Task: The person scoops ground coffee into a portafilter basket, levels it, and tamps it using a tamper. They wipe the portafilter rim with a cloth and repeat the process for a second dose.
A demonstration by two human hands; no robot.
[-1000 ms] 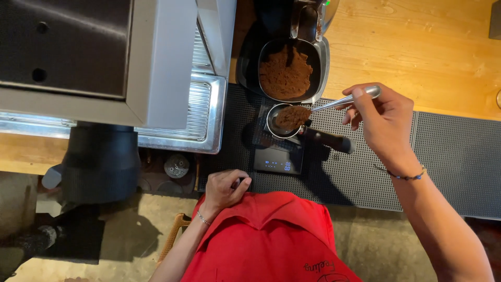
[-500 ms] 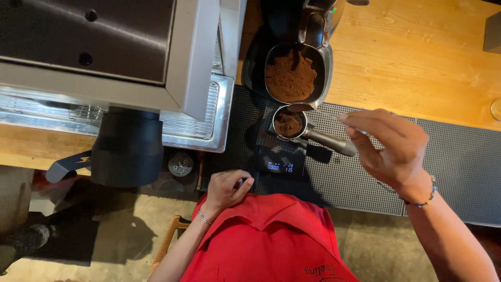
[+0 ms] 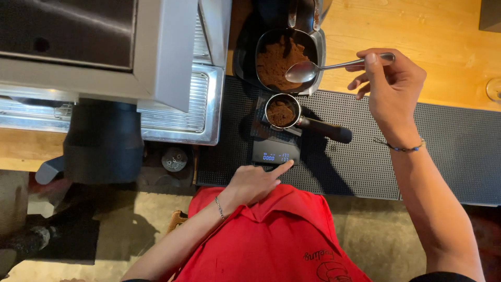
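Observation:
My right hand holds a metal spoon by its handle, its bowl over the near edge of a metal tray of ground coffee. Just below sits a portafilter with coffee grounds in its basket and a black handle pointing right, resting on a small black digital scale with a lit display. My left hand has its index finger stretched out, touching the scale's front edge. A red shirt fills the bottom of the view.
A black ridged rubber mat covers the wooden counter. The espresso machine with its metal drip tray stands at the left, a black knock bin below it. A glass rim shows at the right edge.
My right hand has lifted the spoon from the portafilter back up to the coffee tray. My left hand has reached forward from my chest and now points a finger at the scale.

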